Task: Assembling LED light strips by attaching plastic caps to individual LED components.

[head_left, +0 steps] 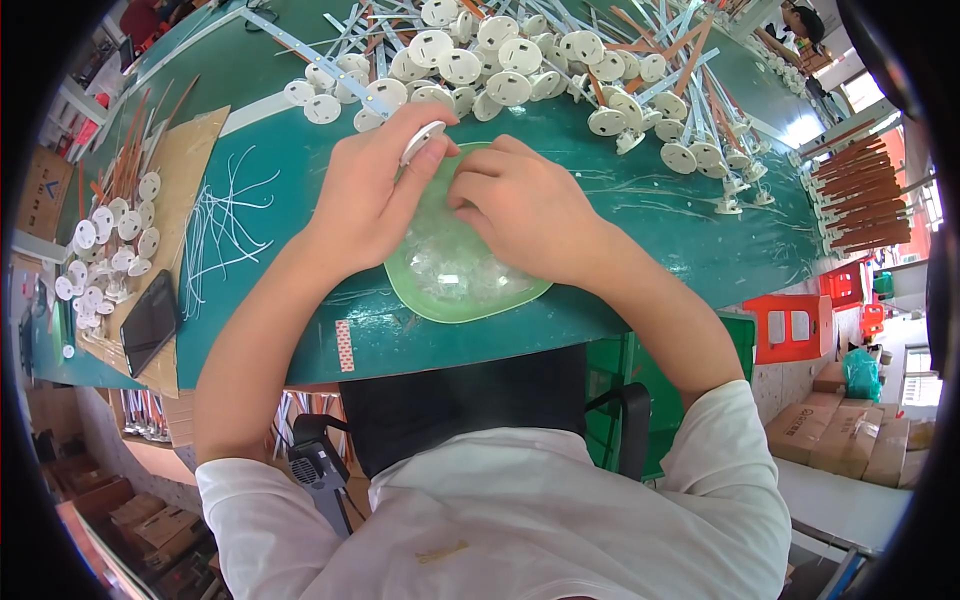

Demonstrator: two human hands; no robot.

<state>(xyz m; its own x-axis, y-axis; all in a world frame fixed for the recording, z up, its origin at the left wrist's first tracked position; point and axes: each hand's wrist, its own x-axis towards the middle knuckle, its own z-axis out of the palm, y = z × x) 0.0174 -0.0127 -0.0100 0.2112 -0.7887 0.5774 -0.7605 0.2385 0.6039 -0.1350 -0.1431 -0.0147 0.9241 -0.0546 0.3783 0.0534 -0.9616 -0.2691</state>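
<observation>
Both hands meet over a green tray (420, 300) of small clear pieces at the near edge of the green table (660, 230): the left hand (365, 195) pinches a white round disc (422, 140) between thumb and fingers, while the right hand (525, 205) is curled, fingertips touching the tray beside the disc. Left lie loose white wires (225, 225) and a dark phone (150, 320) on cardboard (185, 170). Beyond, a heap of white discs with rods (520, 60) covers the table's far side.
</observation>
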